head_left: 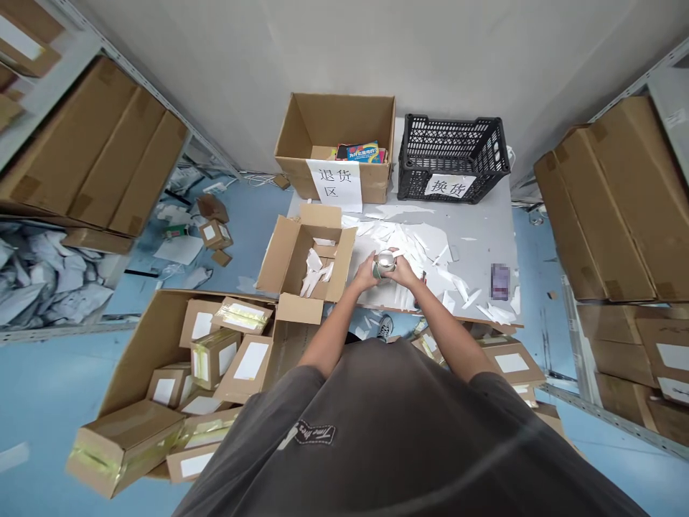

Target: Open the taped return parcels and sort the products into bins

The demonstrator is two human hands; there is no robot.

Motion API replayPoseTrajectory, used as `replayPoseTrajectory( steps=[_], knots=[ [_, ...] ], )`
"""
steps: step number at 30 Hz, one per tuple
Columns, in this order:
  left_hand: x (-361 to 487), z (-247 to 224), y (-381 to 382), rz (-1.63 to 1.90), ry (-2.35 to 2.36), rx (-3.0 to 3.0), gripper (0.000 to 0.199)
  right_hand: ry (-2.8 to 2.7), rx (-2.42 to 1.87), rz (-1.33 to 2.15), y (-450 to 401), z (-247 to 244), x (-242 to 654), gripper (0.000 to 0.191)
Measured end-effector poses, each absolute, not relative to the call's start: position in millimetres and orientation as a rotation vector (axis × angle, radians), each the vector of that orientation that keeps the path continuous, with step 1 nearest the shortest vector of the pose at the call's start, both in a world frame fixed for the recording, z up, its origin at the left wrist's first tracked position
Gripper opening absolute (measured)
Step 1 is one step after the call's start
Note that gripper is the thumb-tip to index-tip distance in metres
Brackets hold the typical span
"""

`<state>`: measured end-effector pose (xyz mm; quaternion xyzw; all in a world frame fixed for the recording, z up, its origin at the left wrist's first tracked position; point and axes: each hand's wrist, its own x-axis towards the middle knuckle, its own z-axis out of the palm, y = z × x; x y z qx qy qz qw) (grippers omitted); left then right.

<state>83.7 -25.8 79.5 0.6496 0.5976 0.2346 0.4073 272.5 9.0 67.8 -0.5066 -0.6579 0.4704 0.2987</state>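
Both hands are wrapped round a container with a shiny silver top and a greenish side [385, 261], held over the near part of the table; its exact kind is too small to make out. My left hand [365, 275] grips it from the left and my right hand [404, 273] from the right. Torn white paper strips [406, 240] lie behind and beside it. Left of my hands an open cardboard box [291, 253] has its flaps spread, with paper scraps inside.
At the table's back stand a labelled carton [291, 169] holding colourful books or boxes and a black crate [412, 183]. A blurred purple item [500, 281] lies at right. Packed parcels fill a large carton [134, 359] at left. Shelves of cartons [597, 208] flank both sides.
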Motion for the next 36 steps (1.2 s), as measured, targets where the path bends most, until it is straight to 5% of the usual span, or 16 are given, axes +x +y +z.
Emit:
replayPoseTrajectory(
  steps=[7, 21, 36],
  knots=[
    [70.6, 133.1, -16.5, 0.428, 1.243, 2.123, 0.082, -1.86, -1.461, 1.195, 4.3, 45.8, 265.7, 0.059],
    [90.2, 122.5, 11.8, 0.148, 1.176, 2.239, 0.068, -1.932, -1.406, 1.204, -7.3, 26.3, 278.6, 0.091],
    [91.7, 89.0, 3.8, 0.074, 1.385, 2.08, 0.065, -1.825, -1.481, 1.167, -19.1, 6.7, 270.5, 0.084]
  ],
)
